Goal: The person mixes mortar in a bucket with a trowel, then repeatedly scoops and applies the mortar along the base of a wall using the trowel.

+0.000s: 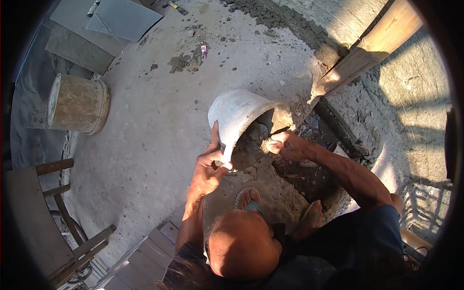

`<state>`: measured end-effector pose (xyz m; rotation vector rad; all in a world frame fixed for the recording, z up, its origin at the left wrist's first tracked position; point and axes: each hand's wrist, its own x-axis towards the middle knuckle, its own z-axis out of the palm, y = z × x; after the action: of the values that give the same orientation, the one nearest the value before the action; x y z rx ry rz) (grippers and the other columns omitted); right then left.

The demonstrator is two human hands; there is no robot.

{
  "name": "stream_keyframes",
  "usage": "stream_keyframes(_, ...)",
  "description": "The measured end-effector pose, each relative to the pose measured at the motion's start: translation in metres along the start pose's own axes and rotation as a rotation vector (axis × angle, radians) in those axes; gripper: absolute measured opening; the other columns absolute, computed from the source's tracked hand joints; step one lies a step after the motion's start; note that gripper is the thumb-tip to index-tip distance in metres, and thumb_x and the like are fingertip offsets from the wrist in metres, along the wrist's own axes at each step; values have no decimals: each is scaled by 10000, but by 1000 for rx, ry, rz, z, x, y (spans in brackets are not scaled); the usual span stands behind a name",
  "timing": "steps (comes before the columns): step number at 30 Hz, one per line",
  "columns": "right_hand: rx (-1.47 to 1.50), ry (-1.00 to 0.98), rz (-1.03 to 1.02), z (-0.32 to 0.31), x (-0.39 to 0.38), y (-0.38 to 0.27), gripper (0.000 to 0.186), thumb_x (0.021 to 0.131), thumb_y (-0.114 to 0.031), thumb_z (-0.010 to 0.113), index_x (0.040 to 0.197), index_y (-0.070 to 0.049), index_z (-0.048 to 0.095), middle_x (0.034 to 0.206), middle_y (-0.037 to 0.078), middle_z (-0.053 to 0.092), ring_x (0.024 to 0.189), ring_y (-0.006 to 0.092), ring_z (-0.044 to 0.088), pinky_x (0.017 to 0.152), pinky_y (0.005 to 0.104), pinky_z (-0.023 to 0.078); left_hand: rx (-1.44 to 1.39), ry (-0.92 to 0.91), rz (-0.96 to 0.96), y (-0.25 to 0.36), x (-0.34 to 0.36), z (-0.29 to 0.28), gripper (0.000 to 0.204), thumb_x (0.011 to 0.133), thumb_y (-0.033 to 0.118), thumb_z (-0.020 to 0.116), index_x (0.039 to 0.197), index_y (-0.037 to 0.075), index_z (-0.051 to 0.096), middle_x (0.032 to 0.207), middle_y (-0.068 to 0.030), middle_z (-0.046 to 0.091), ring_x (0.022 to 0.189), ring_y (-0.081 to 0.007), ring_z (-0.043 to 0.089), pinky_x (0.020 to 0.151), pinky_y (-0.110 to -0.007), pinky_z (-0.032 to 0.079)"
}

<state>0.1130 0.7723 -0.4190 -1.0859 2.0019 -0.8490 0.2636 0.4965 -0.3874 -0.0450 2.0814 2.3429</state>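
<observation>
A whitish bucket point(238, 108) is tilted on its side, its mouth turned toward the lower right. Grey wet mortar point(249, 140) coats the inside. My left hand point(209, 169) is closed on the bucket's near rim, thumb at the edge and fingers along the outer wall. At the mouth, my right hand point(284, 145) is closed in a fist with the knuckles by the far rim. A small yellowish piece shows at its fingers; what it belongs to is hidden by the hand and shadow.
A second, dirty bucket point(79, 104) stands at the left near grey boards point(116, 21). A wooden post point(367, 50) leans at the upper right beside a debris-filled pit point(314, 179). Mortar lumps point(186, 62) and a small purple packet point(203, 50) lie ahead; a wooden frame point(77, 241) stands lower left.
</observation>
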Motion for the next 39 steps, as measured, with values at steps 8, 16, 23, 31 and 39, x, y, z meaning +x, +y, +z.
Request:
stream_keyframes(8, 145, 48, 131, 47, 13, -22, 321, 971, -261, 574, 1138, 9, 622, 1006, 129, 691, 771, 235, 581, 747, 372, 478, -28, 15, -2, 4, 21, -36, 116, 882, 131, 753, 886, 21, 714, 1651, -144, 180, 1411, -179, 382, 905, -299, 490)
stream_keyframes(16, 745, -155, 599, -11, -22, -52, 276, 1027, -315, 518, 1196, -118, 614, 788, -12, 587, 567, 45, 477, 458, 226, 371, -13, 100, -182, 33, 39, 17, 145, 836, -34, 667, 959, 34, 701, 1663, -120, 100, 956, -102, 658, 647, -241, 594)
stream_keyframes(23, 1043, -187, 502, -24, -55, -19, 175, 1005, -243, 505, 993, -91, 590, 678, -27, 500, 490, 58, 432, 379, 238, 315, 76, 183, -189, 47, 49, 51, 113, 825, 24, 649, 935, 38, 671, 1531, -173, 414, 842, -135, 683, 638, -281, 631)
stream_keyframes(31, 1183, -136, 513, -101, -180, 27, 299, 1012, -277, 508, 1089, -7, 610, 626, -13, 463, 436, 55, 394, 353, 228, 300, -77, 196, -273, 29, 49, 13, 229, 936, 208, 689, 1088, 40, 653, 927, -49, 692, 802, -138, 695, 625, -340, 655)
stream_keyframes(39, 1269, 423, 590, -154, -299, 82, 232, 931, -213, 470, 1055, -41, 563, 666, -6, 499, 443, 64, 408, 343, 240, 312, -152, 213, -221, 35, 48, -5, 367, 972, 202, 627, 1288, 31, 552, 1109, -110, 690, 923, -218, 716, 675, -387, 668)
